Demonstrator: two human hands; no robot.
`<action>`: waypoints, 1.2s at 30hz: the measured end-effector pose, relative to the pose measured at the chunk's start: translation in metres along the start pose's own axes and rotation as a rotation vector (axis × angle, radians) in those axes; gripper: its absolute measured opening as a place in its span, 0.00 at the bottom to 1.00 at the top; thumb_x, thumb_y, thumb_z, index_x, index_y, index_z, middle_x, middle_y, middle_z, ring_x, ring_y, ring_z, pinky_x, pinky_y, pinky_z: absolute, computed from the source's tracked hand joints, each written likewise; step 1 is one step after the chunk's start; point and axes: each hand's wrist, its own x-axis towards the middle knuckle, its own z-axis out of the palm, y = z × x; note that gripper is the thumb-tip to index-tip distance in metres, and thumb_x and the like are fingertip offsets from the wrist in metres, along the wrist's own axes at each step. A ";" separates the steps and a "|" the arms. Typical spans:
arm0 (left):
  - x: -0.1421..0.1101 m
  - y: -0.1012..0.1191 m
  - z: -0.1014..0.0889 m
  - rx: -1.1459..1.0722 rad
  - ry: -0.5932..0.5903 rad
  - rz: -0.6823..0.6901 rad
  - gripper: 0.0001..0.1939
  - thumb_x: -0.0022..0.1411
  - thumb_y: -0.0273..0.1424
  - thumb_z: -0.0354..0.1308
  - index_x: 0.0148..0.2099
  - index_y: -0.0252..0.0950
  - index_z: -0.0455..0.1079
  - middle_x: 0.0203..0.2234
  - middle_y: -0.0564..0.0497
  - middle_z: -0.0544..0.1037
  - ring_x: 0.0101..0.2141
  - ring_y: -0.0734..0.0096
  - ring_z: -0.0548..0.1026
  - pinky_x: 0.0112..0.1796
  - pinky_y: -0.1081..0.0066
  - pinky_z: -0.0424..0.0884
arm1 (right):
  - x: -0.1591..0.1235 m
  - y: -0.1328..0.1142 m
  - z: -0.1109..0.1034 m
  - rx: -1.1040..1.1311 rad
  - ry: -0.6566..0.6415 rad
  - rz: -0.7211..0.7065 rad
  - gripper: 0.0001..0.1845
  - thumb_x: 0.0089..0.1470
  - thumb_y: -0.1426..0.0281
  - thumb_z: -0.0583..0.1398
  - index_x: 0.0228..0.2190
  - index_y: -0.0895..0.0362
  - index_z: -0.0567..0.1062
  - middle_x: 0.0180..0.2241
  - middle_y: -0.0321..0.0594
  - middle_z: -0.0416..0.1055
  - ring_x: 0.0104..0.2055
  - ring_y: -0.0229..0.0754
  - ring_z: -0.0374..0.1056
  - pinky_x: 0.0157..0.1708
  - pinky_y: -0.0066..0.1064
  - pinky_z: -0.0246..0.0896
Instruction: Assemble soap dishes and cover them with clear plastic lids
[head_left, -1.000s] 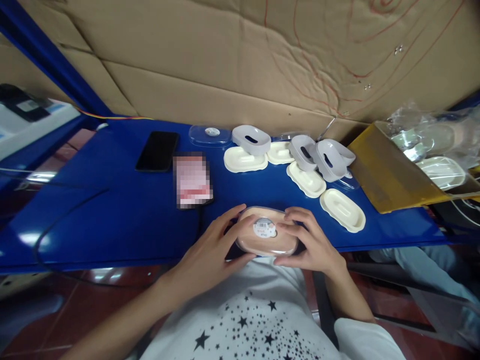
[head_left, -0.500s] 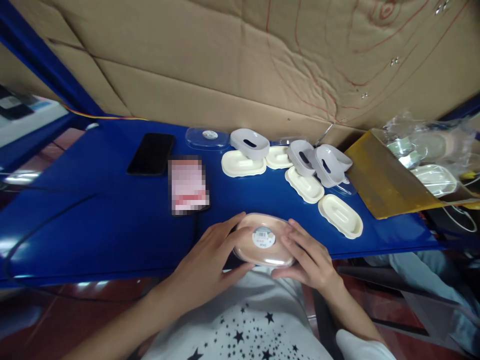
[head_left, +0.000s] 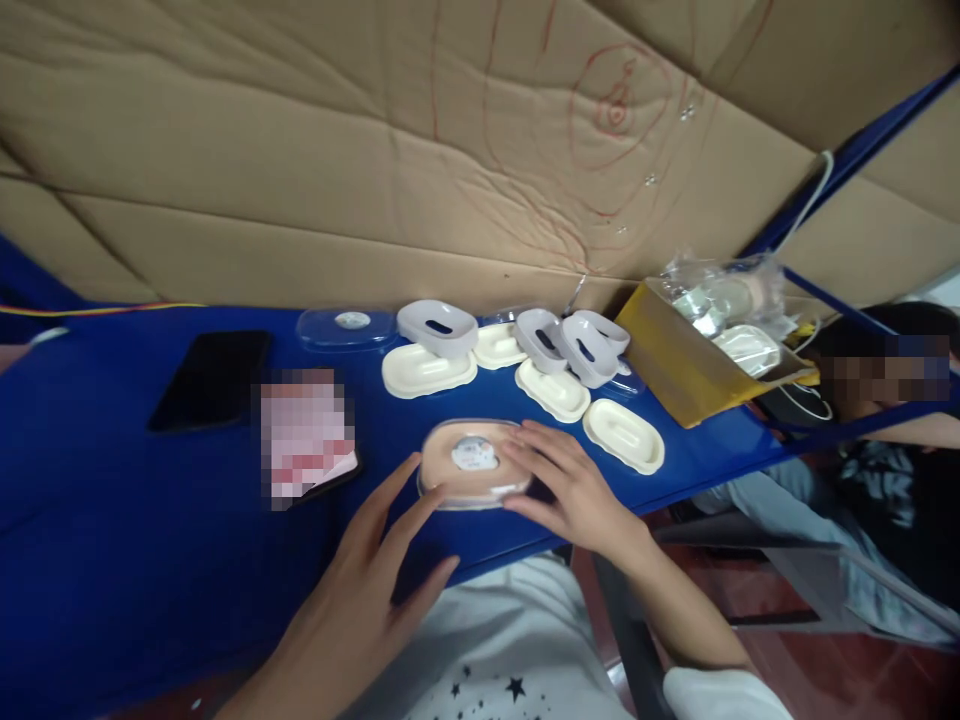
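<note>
A peach-coloured soap dish under a clear plastic lid, with a round white label on top, is near the front edge of the blue table. My right hand grips its right end, fingers over the lid and thumb at the near side. At the left end my left hand has its fingers spread, the fingertips at or very close to the rim. Beyond the dish lie several cream oval trays and grey oval dishes with a slot.
A clear lid lies at the back. Left of the dish are a dark phone and a device with a blurred screen. An opened yellow-brown box with plastic-wrapped items stands right. Another person sits beyond it.
My left hand has loosened from the dish and spread its fingers. The dish now sits farther over the table, away from my body. The view has turned right, bringing another person into sight.
</note>
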 end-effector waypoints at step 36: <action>0.002 -0.001 -0.001 -0.081 -0.079 0.194 0.10 0.78 0.31 0.58 0.57 0.45 0.76 0.68 0.47 0.70 0.64 0.54 0.74 0.61 0.51 0.79 | -0.025 0.071 -0.066 -0.267 0.237 0.233 0.19 0.72 0.65 0.60 0.61 0.46 0.77 0.57 0.48 0.80 0.60 0.59 0.76 0.61 0.57 0.73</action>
